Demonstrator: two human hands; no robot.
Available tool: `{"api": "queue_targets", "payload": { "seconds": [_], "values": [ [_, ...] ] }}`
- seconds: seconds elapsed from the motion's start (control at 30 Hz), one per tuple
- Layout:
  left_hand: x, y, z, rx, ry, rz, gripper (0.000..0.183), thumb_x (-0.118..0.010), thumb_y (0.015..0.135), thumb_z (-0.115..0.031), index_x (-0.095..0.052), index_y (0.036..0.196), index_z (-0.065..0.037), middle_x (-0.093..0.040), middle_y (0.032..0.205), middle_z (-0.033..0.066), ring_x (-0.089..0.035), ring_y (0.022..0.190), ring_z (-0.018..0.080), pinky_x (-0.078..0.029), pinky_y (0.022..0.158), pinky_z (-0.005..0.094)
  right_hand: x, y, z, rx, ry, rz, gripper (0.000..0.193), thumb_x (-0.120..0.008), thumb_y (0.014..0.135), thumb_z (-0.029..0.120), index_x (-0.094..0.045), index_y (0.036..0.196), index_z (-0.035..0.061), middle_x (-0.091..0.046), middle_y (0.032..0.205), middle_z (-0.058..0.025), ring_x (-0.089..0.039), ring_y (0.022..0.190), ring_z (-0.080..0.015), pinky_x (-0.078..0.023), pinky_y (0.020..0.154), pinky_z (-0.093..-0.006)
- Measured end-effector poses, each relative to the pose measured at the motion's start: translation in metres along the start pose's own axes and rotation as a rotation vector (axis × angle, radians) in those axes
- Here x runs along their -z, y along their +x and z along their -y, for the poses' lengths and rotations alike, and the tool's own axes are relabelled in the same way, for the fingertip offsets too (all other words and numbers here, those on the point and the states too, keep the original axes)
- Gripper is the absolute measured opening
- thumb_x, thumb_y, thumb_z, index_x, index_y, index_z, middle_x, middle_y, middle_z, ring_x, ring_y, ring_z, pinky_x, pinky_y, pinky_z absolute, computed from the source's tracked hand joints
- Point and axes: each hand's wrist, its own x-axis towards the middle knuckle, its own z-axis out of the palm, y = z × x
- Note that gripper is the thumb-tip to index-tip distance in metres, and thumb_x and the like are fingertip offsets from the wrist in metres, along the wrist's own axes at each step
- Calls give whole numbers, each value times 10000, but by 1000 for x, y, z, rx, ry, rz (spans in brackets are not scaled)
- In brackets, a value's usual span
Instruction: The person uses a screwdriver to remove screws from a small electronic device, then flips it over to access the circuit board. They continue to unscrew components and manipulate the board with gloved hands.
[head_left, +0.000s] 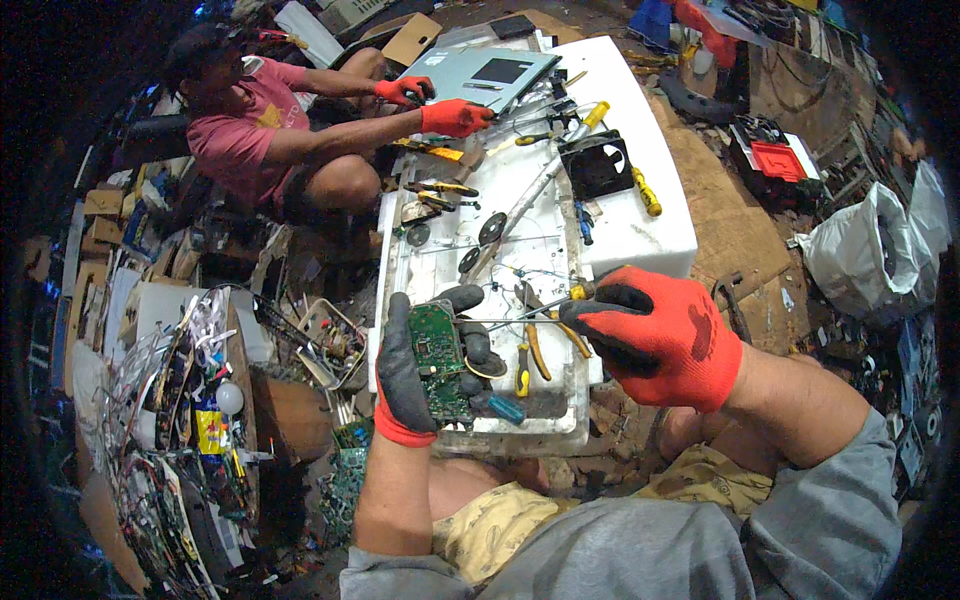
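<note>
My left hand [405,365], in a grey and red glove, is closed round the edge of a green circuit board [436,350] and holds it up over the near end of the white work surface. From the right, my right hand [665,335], in a red glove with dark fingertips, pinches a slim metal tool [530,320]. Its thin shaft points left, its tip at the board's upper right edge; whether it is tweezers or a screwdriver I cannot tell. Under it lie orange-handled pliers [538,345] and a yellow-handled screwdriver [523,370].
Across the surface, a person in red gloves [455,117] handles a flat light-blue panel [480,75]. A black fan housing [595,165] and a yellow-handled tool [647,192] lie on the white foam. Cable scrap [180,400] piles at left; a white sack [865,250] stands right.
</note>
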Motion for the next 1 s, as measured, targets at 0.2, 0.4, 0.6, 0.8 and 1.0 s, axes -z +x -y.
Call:
{"api": "queue_targets", "payload": {
  "seconds": [0.2,0.4,0.6,0.8,1.0],
  "values": [
    [-1,0,-2,38,19,11,733,-345,1014,-594,-501,1320,54,-669,828,213,-630,585,301,-547,581,442,-8,1,-7,-28,141,-10,493,-733,672,123,-654,1158,151,-620,1053,-160,-650,885,-359,-543,702,-440],
    [8,-1,-2,95,48,3,775,-360,994,-631,-498,1311,62,-686,858,181,-712,774,385,-587,644,486,-3,6,-3,39,-50,-5,405,-719,701,96,-670,1102,126,-633,967,-129,-646,838,-350,-539,705,-424],
    [4,0,1,96,106,-49,784,-356,990,-642,-506,1303,61,-679,849,157,-701,738,373,-568,599,458,-15,7,-28,-279,561,60,328,-709,722,73,-696,1048,105,-631,900,-129,-644,809,-351,-538,715,-415],
    [0,-1,0,121,107,-96,779,-344,993,-641,-536,1275,60,-663,822,133,-674,679,327,-531,543,429,-7,11,-20,31,-20,34,378,-686,735,79,-665,1110,131,-624,937,-123,-642,808,-356,-539,691,-436],
    [8,-2,-1,98,280,-94,780,-340,988,-653,-551,1267,45,-681,867,139,-708,768,324,-591,627,442,-23,4,-28,-131,289,52,410,-713,718,128,-664,1125,128,-616,953,-122,-641,847,-344,-530,719,-441]
  ]
}}
